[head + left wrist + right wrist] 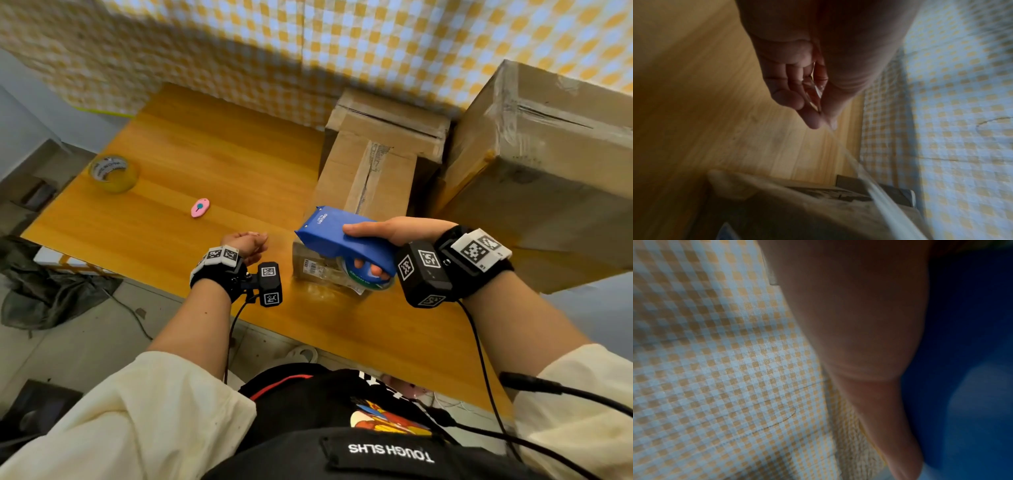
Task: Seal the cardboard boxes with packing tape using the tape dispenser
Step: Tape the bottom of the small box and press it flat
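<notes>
Right hand: fingers curl through the handle of the blue tape dispenser, thumb lying along its side; it is held over the near end of the long cardboard box.
Left hand: thumb and fingertips pinch the end of a clear tape strip, which runs taut towards the box; the hand hovers just left of the dispenser above the bench.
Other boxes: a second box behind the long one, a large box to the right, against the checked cloth.
Bench, left part: a spare tape roll and a small pink cutter, well apart from the hands.
</notes>
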